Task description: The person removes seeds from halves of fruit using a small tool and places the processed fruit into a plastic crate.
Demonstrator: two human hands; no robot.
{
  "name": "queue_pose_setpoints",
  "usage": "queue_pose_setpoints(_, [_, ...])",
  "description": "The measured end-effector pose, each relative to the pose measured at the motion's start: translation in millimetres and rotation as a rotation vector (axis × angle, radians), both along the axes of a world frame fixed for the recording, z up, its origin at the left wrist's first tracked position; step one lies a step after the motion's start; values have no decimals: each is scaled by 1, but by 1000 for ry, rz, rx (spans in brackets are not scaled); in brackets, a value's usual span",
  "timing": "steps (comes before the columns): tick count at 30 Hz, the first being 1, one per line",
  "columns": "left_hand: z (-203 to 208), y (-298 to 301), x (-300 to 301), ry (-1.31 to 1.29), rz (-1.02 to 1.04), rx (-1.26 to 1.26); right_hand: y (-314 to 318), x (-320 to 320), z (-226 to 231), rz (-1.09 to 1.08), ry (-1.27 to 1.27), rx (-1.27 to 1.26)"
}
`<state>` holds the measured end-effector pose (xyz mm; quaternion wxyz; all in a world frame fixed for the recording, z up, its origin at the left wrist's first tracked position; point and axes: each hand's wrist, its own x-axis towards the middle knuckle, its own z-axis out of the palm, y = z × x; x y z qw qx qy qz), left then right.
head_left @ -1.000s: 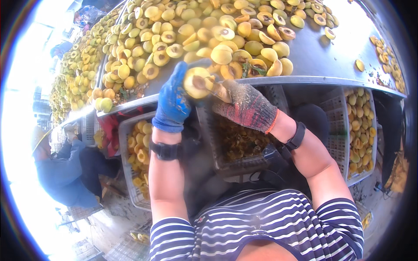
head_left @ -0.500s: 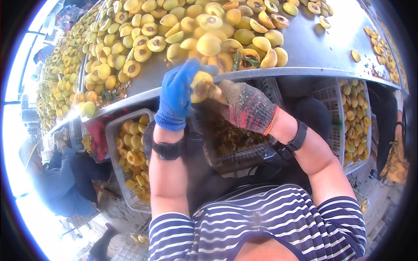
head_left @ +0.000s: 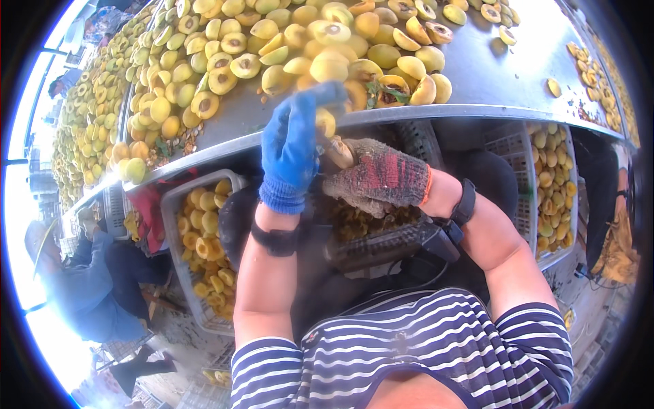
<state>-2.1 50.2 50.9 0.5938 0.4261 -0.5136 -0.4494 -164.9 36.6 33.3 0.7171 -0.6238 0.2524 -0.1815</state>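
Note:
My left hand (head_left: 294,146), in a blue glove, holds a yellow fruit (head_left: 325,123) just below the edge of a metal table (head_left: 490,82). My right hand (head_left: 381,178), in a red and grey knitted glove, presses against the same fruit from the right; a pale piece (head_left: 340,153) shows at its fingertips. I cannot tell whether it holds a tool. Both wrists carry black bands. Halved and whole yellow fruit (head_left: 320,41) are heaped on the table right above my hands.
A grey crate (head_left: 178,204) of fruit halves stands below my left arm, a dark crate (head_left: 381,245) under my hands, and a white crate (head_left: 565,204) with fruit on the right. A person in blue (head_left: 88,286) crouches at lower left. More fruit covers the table's left side.
My hands and the fruit stayed together below the table edge. The fruit turned between the gloves. The camera tilted, so the heap sits closer above my hands.

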Motion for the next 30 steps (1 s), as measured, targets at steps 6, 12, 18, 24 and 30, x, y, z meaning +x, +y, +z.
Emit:
queue_pose_setpoints(6, [19, -10, 11, 68, -169, 295, 6, -10, 5, 126, -338, 264])
queue_pose_setpoints(12, [18, -7, 19, 8, -485, 208, 12, -21, 5, 158, -358, 763])
queue_pose_setpoints(18, [0, 10, 37, 600, -346, 275, 15, -26, 0, 218, -536, 838])
queue_pose_setpoints(24, [50, 88, 115, 148, 392, 290, -10, -23, 16, 425, 164, -337])
queue_pose_setpoints(30, [41, 43, 172, -671, 622, 385, -2, -15, 16, 285, 835, -766])
